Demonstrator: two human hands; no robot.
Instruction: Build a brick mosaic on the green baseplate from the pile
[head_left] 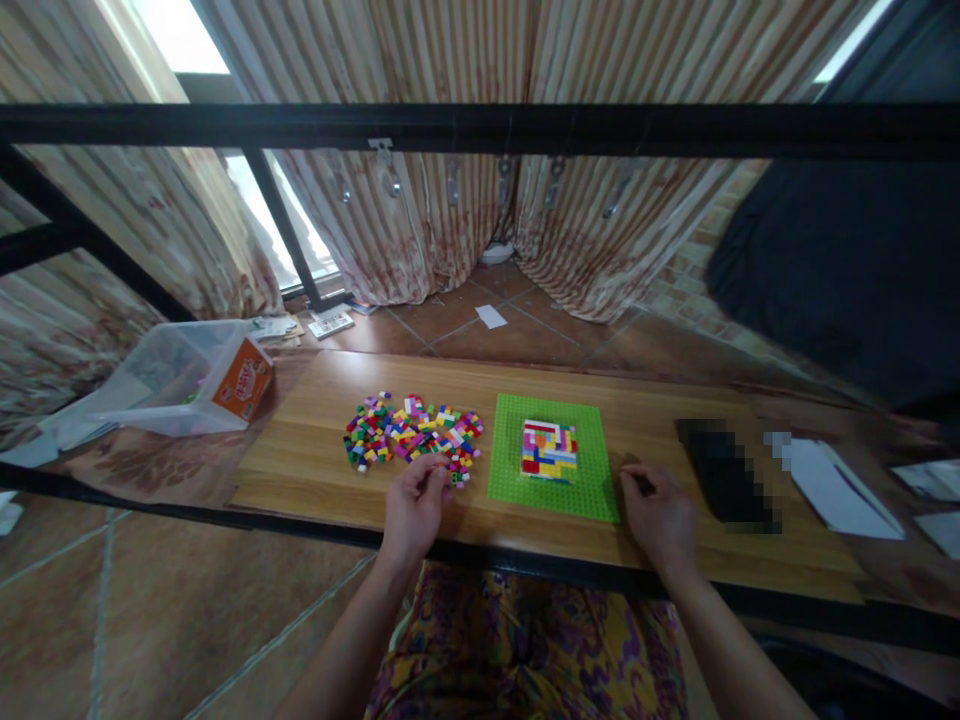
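Note:
My left hand is at the front edge of a loose pile of small coloured toy bricks, thumb and forefinger pinched together. A speck of red shows by the fingertips, but I cannot make out what they hold. A green baseplate lies to the right of the pile. On its middle sits a flat, roughly square block of joined bricks in red, white, yellow, blue and pink. Just past the plate's right edge my right hand rests on the table, fingers curled in and nothing visible in them.
The wooden tabletop has a dark bar along its near edge. A clear plastic box with an orange label lies at the left. To the right are a black flat object, partly blurred out, and white paper. A dark rail crosses behind.

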